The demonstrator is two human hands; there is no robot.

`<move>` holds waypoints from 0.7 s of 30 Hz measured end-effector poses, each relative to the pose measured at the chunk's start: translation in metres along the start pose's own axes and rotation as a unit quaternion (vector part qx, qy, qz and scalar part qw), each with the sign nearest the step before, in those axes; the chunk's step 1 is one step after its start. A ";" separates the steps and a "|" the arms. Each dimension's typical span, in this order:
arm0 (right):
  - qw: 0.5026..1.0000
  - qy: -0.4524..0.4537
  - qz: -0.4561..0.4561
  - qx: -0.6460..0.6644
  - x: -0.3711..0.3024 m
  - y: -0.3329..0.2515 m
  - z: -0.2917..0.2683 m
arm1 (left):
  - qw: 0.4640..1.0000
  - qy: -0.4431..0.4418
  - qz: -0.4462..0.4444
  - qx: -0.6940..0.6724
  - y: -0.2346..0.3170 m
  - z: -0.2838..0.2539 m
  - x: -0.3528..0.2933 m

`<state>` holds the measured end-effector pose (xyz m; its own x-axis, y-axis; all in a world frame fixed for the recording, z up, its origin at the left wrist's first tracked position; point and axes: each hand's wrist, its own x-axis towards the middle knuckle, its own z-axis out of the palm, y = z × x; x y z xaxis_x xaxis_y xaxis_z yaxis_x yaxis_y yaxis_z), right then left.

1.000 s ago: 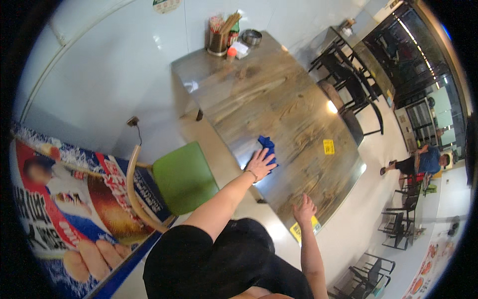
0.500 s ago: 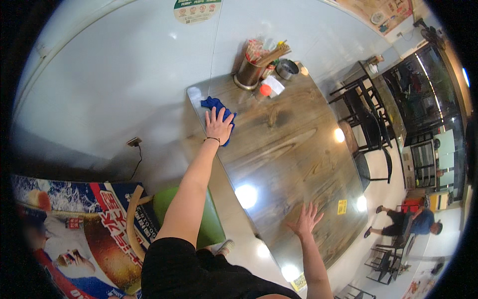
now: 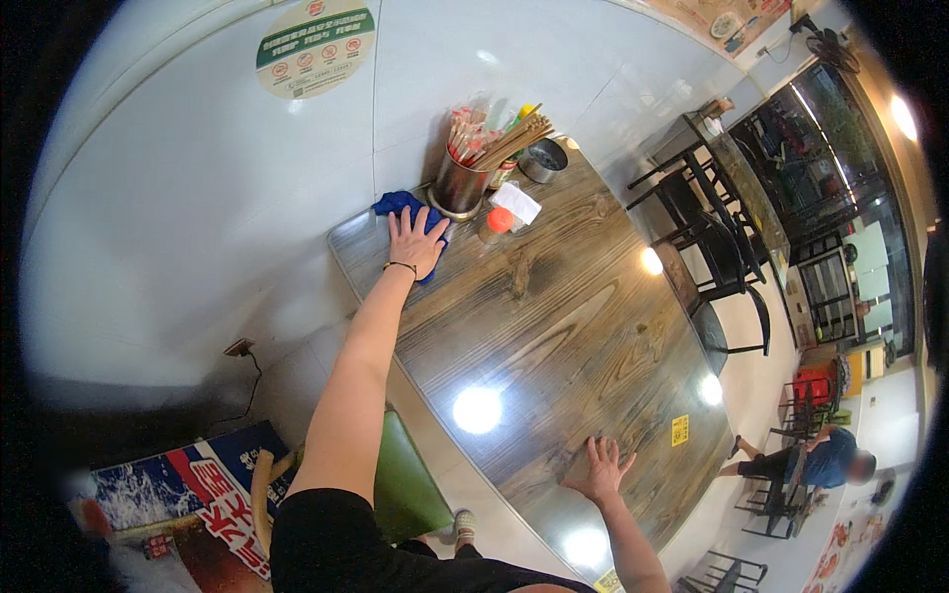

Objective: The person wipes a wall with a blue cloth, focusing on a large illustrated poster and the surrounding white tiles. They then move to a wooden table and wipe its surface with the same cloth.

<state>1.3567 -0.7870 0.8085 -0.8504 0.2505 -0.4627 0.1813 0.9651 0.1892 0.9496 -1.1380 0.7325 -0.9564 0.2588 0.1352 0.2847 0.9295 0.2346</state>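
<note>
My left hand (image 3: pixel 417 245) lies flat with its fingers spread on a crumpled blue cloth (image 3: pixel 393 203), pressing it to the wooden tabletop (image 3: pixel 534 306) by the wall. Part of the cloth is hidden beneath the palm. Just right of this hand stands a metal holder (image 3: pixel 460 188) with chopsticks and wrapped utensils. Close to it are a small jar with a red lid (image 3: pixel 500 219) and a white packet (image 3: pixel 516 204). On the table's near right part rests my right hand (image 3: pixel 601 471), open, fingers apart, holding nothing.
A dark round bowl (image 3: pixel 543 160) and a bottle with a yellow cap (image 3: pixel 527 112) are behind the holder. A green chair seat (image 3: pixel 403 479) sits at the table's near left side. Black chairs (image 3: pixel 727 247) stand beyond the table, and a person (image 3: pixel 840 457) sits at the far right.
My left hand has slid the blue cloth along the tabletop toward the wall and the utensil holder. My right hand stays spread on the table. The view has shifted.
</note>
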 end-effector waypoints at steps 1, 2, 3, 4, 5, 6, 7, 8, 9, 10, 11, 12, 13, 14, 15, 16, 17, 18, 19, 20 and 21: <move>1.000 -0.001 0.001 0.003 0.000 -0.001 0.001 | 1.000 0.000 -0.015 -0.003 0.002 0.001 0.005; 1.000 -0.002 0.001 0.006 -0.001 -0.002 0.003 | 1.000 0.008 -0.028 -0.002 0.002 0.003 0.008; 1.000 -0.001 0.002 0.007 0.000 -0.001 0.003 | 0.999 0.019 -0.040 -0.002 0.003 0.005 0.012; 1.000 -0.004 0.006 0.006 0.000 -0.001 0.003 | 0.998 0.029 -0.053 -0.002 0.005 0.007 0.016; 1.000 -0.008 0.009 0.005 0.000 -0.001 0.003 | 0.998 0.034 -0.058 -0.005 0.008 0.009 0.018; 1.000 -0.012 0.010 0.005 0.001 -0.003 0.003 | 0.997 0.038 -0.063 -0.006 0.009 0.010 0.019; 1.000 -0.010 0.009 0.003 0.001 -0.002 0.004 | 0.997 0.042 -0.069 -0.007 0.009 0.011 0.019; 1.000 -0.008 0.007 0.001 0.000 -0.001 0.005 | 0.995 0.064 -0.075 -0.010 0.010 0.014 0.021; 1.000 -0.005 0.003 -0.004 0.000 0.001 0.006 | 0.994 0.072 -0.082 -0.009 0.010 0.017 0.023; 1.000 -0.009 0.004 -0.007 0.001 0.000 0.006 | 0.993 0.081 -0.091 -0.009 0.009 0.018 0.025; 1.000 -0.013 0.004 -0.011 0.003 0.000 0.005 | 0.991 0.089 -0.102 -0.008 0.007 0.021 0.028; 1.000 -0.019 0.000 -0.018 0.004 0.001 0.005 | 0.989 0.114 -0.098 -0.007 0.006 0.025 0.032; 1.000 -0.021 0.005 -0.021 0.005 0.002 0.006 | 0.990 0.099 -0.094 -0.016 0.004 0.022 0.036; 0.999 -0.027 0.010 -0.022 0.004 0.002 0.009 | 0.992 0.099 -0.073 -0.013 0.003 0.020 0.040; 0.999 -0.030 0.009 -0.024 0.004 0.001 0.010 | 0.994 0.095 -0.057 -0.006 -0.002 0.020 0.044; 0.999 -0.035 0.011 -0.025 0.003 0.000 0.011 | 0.994 0.098 -0.020 -0.032 -0.007 0.019 0.048; 0.999 -0.040 0.013 -0.027 0.001 0.001 0.012 | 0.994 0.107 0.009 -0.032 -0.013 0.022 0.045; 0.999 -0.043 0.018 -0.025 0.002 0.001 0.012 | 0.993 0.112 0.022 -0.027 -0.020 0.020 0.040; 0.999 -0.037 0.014 -0.025 0.004 0.001 0.011 | 0.992 0.117 0.035 -0.021 -0.027 0.018 0.035; 0.999 -0.030 0.011 -0.025 0.007 0.001 0.011 | 0.993 0.111 0.030 -0.018 -0.035 0.014 0.029; 0.999 -0.028 0.011 -0.023 0.005 0.003 0.012 | 0.994 0.101 0.027 -0.016 -0.041 0.002 0.019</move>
<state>1.3585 -0.7821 0.7963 -0.8174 0.2766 -0.5053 0.1751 0.9550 0.2394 0.9194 -1.1708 0.7229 -0.9082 0.2472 0.3376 0.3402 0.9060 0.2519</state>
